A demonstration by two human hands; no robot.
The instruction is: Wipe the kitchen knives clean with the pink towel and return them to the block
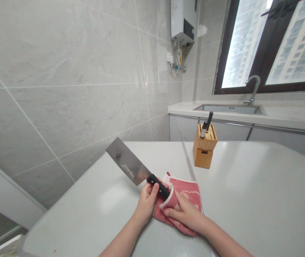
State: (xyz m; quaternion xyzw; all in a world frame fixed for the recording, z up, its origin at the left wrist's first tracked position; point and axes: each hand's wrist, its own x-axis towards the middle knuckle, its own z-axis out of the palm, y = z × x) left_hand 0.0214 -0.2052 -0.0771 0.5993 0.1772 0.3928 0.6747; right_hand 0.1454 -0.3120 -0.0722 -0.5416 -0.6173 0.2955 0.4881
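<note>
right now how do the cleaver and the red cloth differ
The cleaver is grey-bladed with a black handle; the red cloth is white-edged. The cleaver looks stiff and flat; the red cloth is folded over the handle's end. Both are held: the cleaver in the left hand, the red cloth in the right hand.

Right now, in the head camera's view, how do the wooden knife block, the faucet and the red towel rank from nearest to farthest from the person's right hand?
1. Red towel: held in the right hand.
2. Wooden knife block: standing on the table, beyond the hand.
3. Faucet: farthest, at the sink past the table.
</note>
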